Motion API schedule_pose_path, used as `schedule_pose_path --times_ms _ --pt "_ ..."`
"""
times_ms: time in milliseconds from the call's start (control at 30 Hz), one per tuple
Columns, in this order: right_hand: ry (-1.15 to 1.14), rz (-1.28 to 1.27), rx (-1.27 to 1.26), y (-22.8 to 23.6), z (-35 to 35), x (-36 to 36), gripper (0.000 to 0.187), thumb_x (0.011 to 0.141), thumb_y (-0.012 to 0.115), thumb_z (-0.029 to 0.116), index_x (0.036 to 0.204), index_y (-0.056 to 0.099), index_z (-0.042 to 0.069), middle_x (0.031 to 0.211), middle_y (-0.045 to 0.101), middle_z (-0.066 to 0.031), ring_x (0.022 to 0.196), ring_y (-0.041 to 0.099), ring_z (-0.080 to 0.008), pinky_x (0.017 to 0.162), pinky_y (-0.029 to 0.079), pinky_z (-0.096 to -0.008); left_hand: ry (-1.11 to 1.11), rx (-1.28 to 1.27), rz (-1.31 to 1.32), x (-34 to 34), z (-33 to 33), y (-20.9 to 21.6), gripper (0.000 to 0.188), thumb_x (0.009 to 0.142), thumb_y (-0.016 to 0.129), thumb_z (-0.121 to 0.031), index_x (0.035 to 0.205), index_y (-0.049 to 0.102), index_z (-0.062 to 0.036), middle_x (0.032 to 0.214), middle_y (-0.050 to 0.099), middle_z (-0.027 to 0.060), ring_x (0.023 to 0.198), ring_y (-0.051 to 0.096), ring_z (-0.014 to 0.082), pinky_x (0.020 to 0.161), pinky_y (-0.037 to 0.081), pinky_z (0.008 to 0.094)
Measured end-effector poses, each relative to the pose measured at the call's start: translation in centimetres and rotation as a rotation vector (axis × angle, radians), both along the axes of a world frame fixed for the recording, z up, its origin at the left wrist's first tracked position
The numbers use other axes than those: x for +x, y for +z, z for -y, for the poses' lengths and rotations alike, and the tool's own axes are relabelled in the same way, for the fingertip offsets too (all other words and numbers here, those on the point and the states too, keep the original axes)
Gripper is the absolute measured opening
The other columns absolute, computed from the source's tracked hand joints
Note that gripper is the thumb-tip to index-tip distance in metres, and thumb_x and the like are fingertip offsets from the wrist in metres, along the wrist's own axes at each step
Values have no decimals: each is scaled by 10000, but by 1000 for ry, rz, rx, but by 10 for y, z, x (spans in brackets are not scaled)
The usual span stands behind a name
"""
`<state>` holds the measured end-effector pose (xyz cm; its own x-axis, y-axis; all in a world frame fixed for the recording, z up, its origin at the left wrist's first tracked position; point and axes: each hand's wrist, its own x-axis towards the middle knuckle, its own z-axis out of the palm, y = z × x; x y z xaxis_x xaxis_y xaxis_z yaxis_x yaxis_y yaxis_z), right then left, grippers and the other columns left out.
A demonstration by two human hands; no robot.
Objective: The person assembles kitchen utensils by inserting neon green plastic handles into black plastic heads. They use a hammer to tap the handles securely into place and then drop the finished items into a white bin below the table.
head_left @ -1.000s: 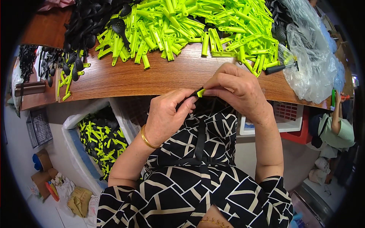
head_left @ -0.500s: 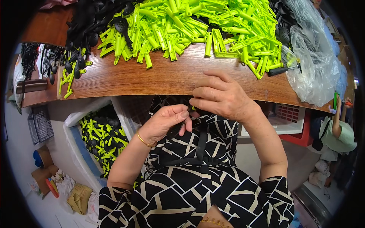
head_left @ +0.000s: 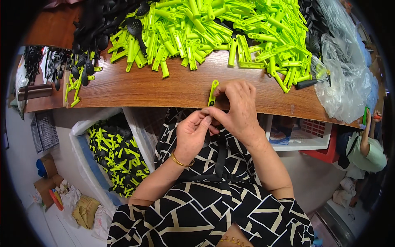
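A lime-green handle (head_left: 212, 93) with a hole at its top stands upright at the table's front edge, a dark bit at its lower end. My right hand (head_left: 240, 108) is closed on it, fingers curled beside the handle and thumb reaching across its foot. Just below, my left hand (head_left: 190, 136) is closed in a pinch, its fingertips close to the right thumb. What the left fingers hold is hidden. Beyond my hands, many loose lime-green handles (head_left: 191, 53) are heaped on the wooden table (head_left: 144, 88). A black slotted spoon (head_left: 135, 29) lies on the heap's left part.
Black utensils (head_left: 92, 20) pile up at the back left. To the right are a black-handled tool (head_left: 306, 84) and clear plastic bags (head_left: 343, 78). Below left stands a white-lined bin (head_left: 76, 131) of green-and-black pieces. A white crate (head_left: 319, 142) sits under the table; another person (head_left: 366, 154) is far right.
The green handle has come into view above my fingers. My right hand has lowered and closed on it, thumb reaching my left fingertips. My left hand has shifted slightly right.
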<state>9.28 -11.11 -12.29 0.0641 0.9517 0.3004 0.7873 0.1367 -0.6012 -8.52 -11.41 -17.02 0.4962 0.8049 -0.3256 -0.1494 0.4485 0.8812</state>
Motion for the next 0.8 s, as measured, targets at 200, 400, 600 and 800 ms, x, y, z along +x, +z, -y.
schedule_pose_path --times_ms 200,400,600,800 --pt "11 46 18 -5 2 -1 475 714 869 297 1073 615 115 994 632 -32 1005 592 -280 966 371 -460 56 165 -33 6 5 -15 169 1077 550 -66 1161 651 41 970 712 55 844 677 110 802 567 268" --pt "76 25 86 -9 -2 4 357 774 839 309 994 644 106 941 651 -35 938 606 -269 963 378 -454 80 113 77 8 2 -15 194 1076 560 -91 1210 630 30 1006 728 66 869 708 119 801 577 262" --pt "86 -109 119 9 -43 26 156 855 772 125 990 716 72 966 686 -69 945 629 -266 854 474 -405 -111 12 24 -16 0 10 319 1091 530 -127 1373 472 10 1041 732 144 931 729 195 860 570 305" --pt "263 370 270 15 -107 13 190 830 764 206 1011 751 154 1036 699 -9 1025 631 -241 932 449 -414 37 22 56 -34 -11 24 310 1085 531 -109 1371 465 -9 1159 701 184 996 728 229 871 579 326"
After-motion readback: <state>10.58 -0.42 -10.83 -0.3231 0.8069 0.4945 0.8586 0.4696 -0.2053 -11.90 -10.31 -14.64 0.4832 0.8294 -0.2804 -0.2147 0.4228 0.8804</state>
